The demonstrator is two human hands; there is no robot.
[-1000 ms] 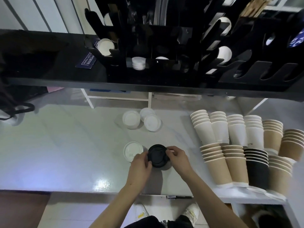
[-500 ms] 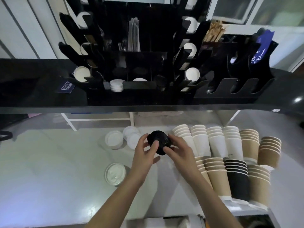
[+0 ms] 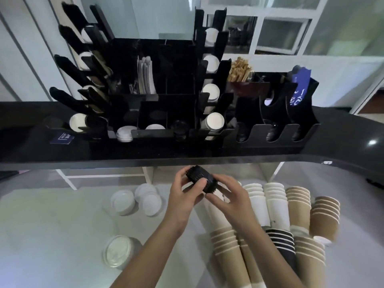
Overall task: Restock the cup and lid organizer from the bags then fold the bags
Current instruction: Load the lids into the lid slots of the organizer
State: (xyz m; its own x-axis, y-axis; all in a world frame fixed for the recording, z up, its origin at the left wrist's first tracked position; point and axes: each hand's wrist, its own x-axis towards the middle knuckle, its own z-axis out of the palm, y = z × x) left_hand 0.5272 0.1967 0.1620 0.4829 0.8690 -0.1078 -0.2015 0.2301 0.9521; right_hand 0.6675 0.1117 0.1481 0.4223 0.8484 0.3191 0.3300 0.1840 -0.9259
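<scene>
- both your hands hold one stack of black lids (image 3: pixel 201 179) in the air, just below the front edge of the black counter (image 3: pixel 187 154): your left hand (image 3: pixel 185 196) curls round its near-left end with the thumb laid across the ribbed side, and your right hand (image 3: pixel 228 196) pinches its lower-right end with the fingertips.
- that stack lies on its side, long axis running from upper left down to lower right, the upper-left end tipped toward the counter edge.
- up on the counter stands the black organizer (image 3: pixel 166 113), with white cup rims showing in its slanted side slots and a few white lids (image 3: pixel 124 134) low in a front compartment.
- on the pale table (image 3: pixel 52 225) to your right lie rows of nested paper cups (image 3: pixel 276 206), white, brown and one black stack, rims toward the counter.
- left of your hands sit three loose white lid piles (image 3: pixel 137 198), close together.
- nearer you, apart from them, sits a clear lid stack (image 3: pixel 118 253).
</scene>
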